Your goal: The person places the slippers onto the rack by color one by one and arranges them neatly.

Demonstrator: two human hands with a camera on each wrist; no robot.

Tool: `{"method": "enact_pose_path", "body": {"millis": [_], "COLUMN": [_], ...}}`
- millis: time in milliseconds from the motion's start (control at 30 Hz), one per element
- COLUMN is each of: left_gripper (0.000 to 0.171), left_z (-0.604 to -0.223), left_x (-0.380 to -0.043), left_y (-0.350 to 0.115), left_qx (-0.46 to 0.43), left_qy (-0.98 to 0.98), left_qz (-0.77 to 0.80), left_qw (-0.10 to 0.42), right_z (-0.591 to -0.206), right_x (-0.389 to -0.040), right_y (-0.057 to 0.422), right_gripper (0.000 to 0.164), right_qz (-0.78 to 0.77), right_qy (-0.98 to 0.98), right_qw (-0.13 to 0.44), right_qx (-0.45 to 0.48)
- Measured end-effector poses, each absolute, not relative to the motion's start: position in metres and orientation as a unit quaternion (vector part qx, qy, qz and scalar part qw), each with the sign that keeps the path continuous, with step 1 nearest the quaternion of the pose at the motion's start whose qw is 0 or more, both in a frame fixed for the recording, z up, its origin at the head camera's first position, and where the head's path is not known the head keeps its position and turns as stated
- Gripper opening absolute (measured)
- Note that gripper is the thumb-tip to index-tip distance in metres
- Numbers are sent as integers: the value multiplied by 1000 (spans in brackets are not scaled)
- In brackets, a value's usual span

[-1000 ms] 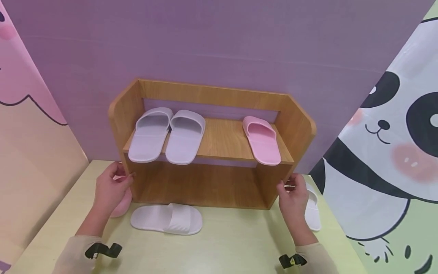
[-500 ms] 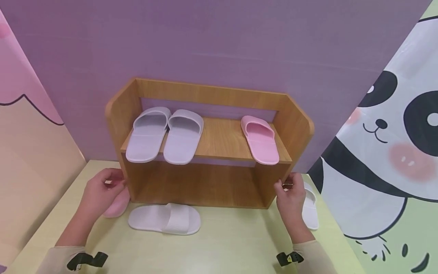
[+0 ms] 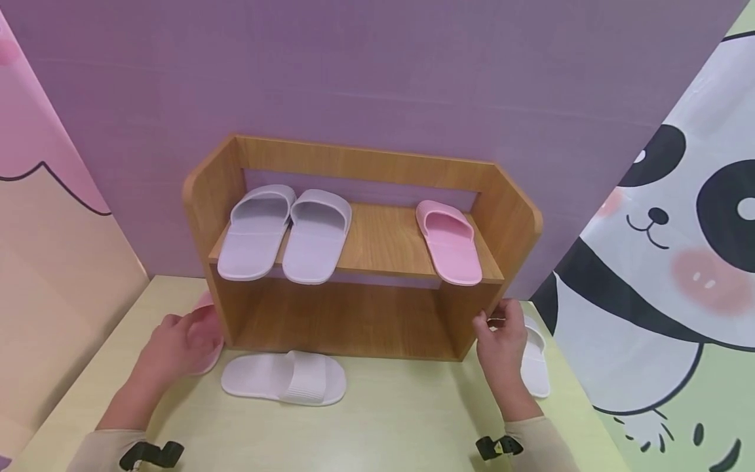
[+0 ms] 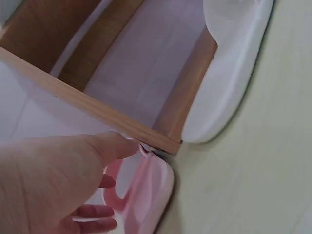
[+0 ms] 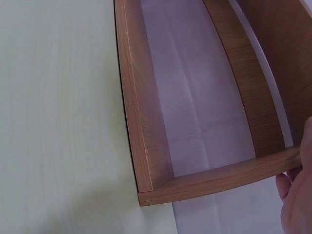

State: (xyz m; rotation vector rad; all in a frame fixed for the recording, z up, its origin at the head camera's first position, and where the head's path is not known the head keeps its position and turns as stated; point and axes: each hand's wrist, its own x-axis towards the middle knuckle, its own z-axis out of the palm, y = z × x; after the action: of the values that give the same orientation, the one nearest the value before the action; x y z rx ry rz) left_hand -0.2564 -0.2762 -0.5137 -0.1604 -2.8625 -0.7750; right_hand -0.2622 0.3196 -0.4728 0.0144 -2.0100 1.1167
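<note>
A two-tier wooden shoe rack [image 3: 377, 242] stands against the purple backdrop. My right hand [image 3: 503, 337] grips the front edge of its right side panel. Beside the rack's left end, my left hand [image 3: 168, 351] reaches over a pink slipper [image 3: 210, 328], partly covering it. In the left wrist view the left fingers look loose, and the thumb tip is near the slipper [image 4: 153, 190] and the rack's corner. Two pale lilac slippers [image 3: 253, 236] sit side by side on the upper shelf's left, and another pink slipper [image 3: 454, 252] is at its right.
A white slipper [image 3: 283, 377] lies sideways on the table [image 3: 354, 439] before the rack. Another white slipper [image 3: 535, 367] lies right of the rack, partly behind my right hand. A panda-printed panel [image 3: 678, 262] rises at the right.
My left hand has left the rack's left side panel, moving left and down over the pink slipper there. The right hand keeps its hold on the rack.
</note>
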Motion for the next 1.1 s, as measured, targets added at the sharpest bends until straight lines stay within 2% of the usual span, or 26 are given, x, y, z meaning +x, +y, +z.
{"method": "enact_pose_path", "body": {"millis": [100, 200, 467, 833, 1100], "left_gripper": [90, 92, 87, 93, 95], "left_z": [-517, -519, -524, -529, -529], "left_x": [-255, -254, -251, -251, -247], "left_y": [-278, -279, -279, -276, -274], "left_qx": [-43, -39, -58, -48, -27], "left_qy": [-968, -971, -971, -973, -974], "left_qz": [-244, -233, -226, -217, -222], "left_qw": [51, 34, 53, 62, 46], "right_z": [-473, -473, -474, -477, -478], "right_x": [-262, -262, -261, -263, -264], "right_y": [319, 319, 319, 318, 319], "right_gripper": [18, 18, 20, 20, 18], "right_qz": [443, 443, 435, 431, 427], "right_qy": [-799, -798, -801, -798, -797], "right_qw": [407, 408, 412, 422, 426], "right_qx": [5, 5, 12, 23, 25]}}
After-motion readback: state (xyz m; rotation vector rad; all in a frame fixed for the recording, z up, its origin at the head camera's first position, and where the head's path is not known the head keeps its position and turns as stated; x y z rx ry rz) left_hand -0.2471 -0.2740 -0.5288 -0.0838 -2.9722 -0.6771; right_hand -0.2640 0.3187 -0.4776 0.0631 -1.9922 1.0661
